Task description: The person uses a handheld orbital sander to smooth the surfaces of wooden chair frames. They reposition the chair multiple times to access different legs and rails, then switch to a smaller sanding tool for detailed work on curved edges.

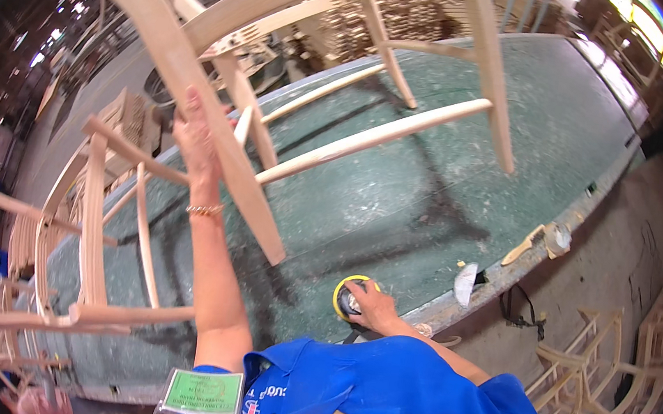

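A bare wooden chair (387, 138) stands on a green-topped table (341, 200), its legs and rails in front of me. My left hand (197, 141) grips the chair's near left leg, which slants down to the tabletop. Lower and to the right, my right hand (375, 306) is closed over a round, dark sander with a yellow rim (343, 298). The sander is close to the table's near edge, apart from the chair. My fingers partly cover its top.
More unfinished chair frames stand at the left (98, 220) and on the floor at the lower right (591, 388). Along the table's right edge lie a white scraper-like piece (464, 284) and a pale, flat-bladed tool (521, 245). Stacked wooden parts (396, 20) fill the background.
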A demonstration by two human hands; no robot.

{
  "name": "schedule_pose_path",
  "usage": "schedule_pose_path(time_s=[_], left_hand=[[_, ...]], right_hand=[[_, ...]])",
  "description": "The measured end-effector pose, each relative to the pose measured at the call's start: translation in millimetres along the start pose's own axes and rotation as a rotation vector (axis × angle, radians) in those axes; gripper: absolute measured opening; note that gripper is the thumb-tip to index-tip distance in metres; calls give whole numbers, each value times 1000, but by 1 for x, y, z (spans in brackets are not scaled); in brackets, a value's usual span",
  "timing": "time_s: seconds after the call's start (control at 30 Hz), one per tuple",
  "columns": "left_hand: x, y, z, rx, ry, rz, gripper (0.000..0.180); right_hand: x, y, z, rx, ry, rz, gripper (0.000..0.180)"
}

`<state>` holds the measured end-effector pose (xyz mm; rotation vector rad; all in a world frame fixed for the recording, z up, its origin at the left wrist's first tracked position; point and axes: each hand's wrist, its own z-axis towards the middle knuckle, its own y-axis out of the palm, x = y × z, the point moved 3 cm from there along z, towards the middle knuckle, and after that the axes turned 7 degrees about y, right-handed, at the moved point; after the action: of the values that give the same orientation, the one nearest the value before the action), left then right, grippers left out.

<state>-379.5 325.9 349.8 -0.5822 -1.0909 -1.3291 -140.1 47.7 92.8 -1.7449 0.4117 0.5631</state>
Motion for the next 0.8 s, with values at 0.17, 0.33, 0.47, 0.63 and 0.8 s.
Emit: schedule_pose_path(time_s=[0.17, 0.33, 0.47, 0.63, 0.8], left_hand=[[3, 11, -9, -25, 13, -11, 60], [10, -4, -33, 9, 49, 45, 56], [12, 21, -55, -34, 106, -27, 55], [4, -7, -70, -42, 47, 7, 55], [18, -113, -40, 49, 20, 325, 59]], right_hand=[[16, -25, 14, 25, -27, 233, 79], [44, -223, 45, 1144, -30, 47, 76], [103, -328, 61, 1156, 72, 270, 75], [132, -302, 37, 730, 293, 517, 26], [54, -186, -50, 273, 284, 855, 24]])
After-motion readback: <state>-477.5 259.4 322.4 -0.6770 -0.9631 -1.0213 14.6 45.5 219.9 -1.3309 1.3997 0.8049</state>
